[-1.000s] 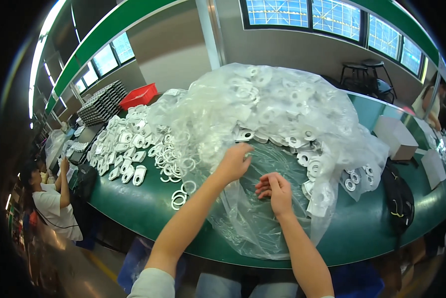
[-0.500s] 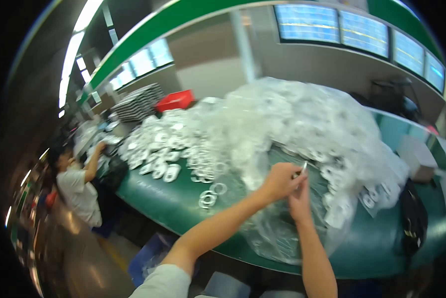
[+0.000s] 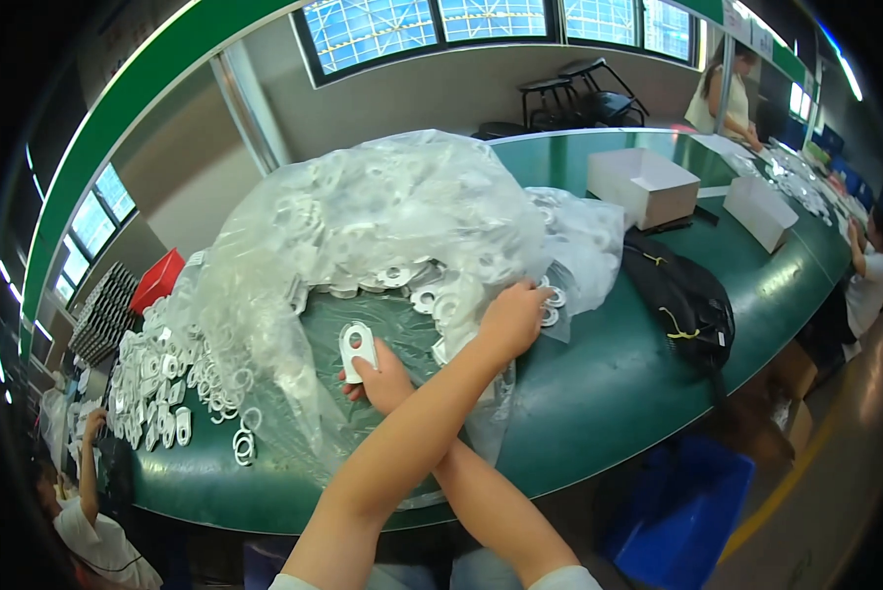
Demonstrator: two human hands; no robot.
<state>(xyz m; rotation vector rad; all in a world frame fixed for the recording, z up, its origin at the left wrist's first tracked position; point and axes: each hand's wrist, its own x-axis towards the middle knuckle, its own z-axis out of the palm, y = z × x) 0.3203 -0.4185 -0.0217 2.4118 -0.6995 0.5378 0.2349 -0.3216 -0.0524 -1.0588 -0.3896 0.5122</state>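
My forearms cross, the left one on top. My right hand (image 3: 384,379) is closed round a flat white oblong part (image 3: 359,352) with a round hole, its thumb on the lower end. To the right, my left hand (image 3: 513,320) reaches the edge of a small clear bag where white rings (image 3: 554,298) lie. Its fingers are curled at the rings, and what they grip is partly hidden. Behind both hands, a large clear plastic sheet (image 3: 392,162) covers a heap of similar white parts, open towards me.
More white parts (image 3: 147,383) and loose rings (image 3: 243,447) lie left on the green table (image 3: 599,413). A red bin (image 3: 156,280) stands beyond. To the right are a black bag (image 3: 677,305) and a white box (image 3: 643,187). Below is a blue bin (image 3: 682,511). Other people work at both sides.
The view has swung to the right. My hands were together in front of the heap; now they are apart, the left moved across to the rings, the right with the white part.
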